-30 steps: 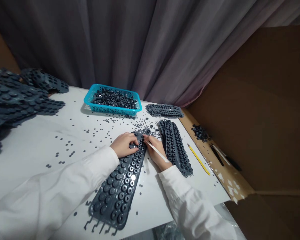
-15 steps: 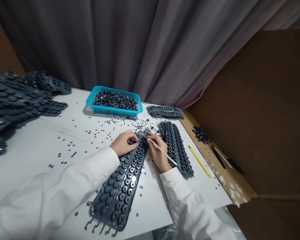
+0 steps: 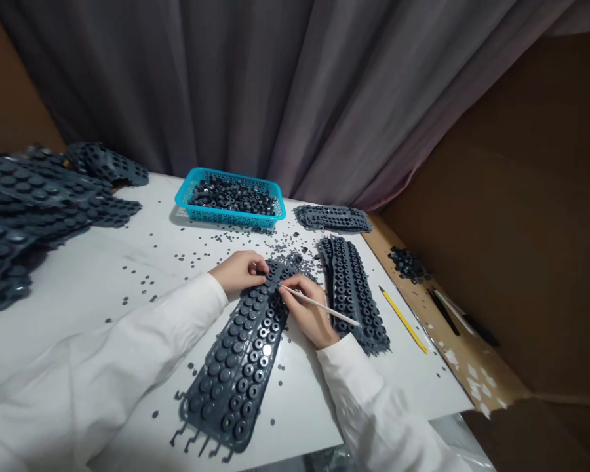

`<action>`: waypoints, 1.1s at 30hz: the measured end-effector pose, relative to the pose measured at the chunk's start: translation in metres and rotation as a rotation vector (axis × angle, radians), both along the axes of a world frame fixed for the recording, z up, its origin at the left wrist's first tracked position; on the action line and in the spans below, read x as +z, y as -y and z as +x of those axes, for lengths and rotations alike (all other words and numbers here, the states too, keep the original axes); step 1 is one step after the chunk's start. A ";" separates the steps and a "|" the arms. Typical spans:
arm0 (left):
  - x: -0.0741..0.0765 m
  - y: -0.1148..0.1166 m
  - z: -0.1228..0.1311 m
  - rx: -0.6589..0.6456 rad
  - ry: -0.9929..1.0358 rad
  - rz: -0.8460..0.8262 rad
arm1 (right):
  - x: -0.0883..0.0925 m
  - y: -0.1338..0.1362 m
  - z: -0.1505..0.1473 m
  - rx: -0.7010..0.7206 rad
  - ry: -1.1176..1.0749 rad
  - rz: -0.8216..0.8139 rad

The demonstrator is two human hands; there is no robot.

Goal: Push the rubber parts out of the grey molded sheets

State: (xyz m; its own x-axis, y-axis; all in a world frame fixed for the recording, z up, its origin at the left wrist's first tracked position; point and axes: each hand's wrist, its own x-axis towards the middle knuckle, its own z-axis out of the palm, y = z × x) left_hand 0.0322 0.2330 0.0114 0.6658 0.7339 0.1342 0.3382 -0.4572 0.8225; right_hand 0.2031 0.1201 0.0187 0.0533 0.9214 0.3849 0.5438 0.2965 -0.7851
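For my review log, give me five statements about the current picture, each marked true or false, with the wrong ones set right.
1. The right hand holds a thin white stick. True.
2. The blue basket is empty. False: it holds many small dark pieces.
3. The yellow pencil lies on the white tabletop. True.
4. The left hand is inside the basket. False: it is at the far end of the dark studded sheet.
5. A grey curtain hangs behind the basket. True.
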 end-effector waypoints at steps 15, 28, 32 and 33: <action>0.002 0.004 -0.002 -0.102 -0.047 0.107 | -0.013 -0.009 0.005 0.269 0.370 0.201; -0.004 0.002 -0.002 -0.089 -0.066 0.131 | -0.014 -0.015 0.005 0.261 0.682 0.218; -0.004 0.002 -0.002 -0.083 -0.072 0.122 | -0.017 -0.017 0.011 0.118 0.533 0.201; -0.004 0.002 -0.003 -0.081 -0.075 0.119 | -0.017 -0.017 0.012 0.059 0.460 0.203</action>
State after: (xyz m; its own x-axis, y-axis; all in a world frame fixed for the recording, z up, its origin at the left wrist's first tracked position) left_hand 0.0296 0.2314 0.0072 0.7338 0.6590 0.1650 0.3543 -0.5785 0.7347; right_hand 0.2152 0.1367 0.0018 -0.2142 0.8218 0.5280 0.7974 0.4593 -0.3914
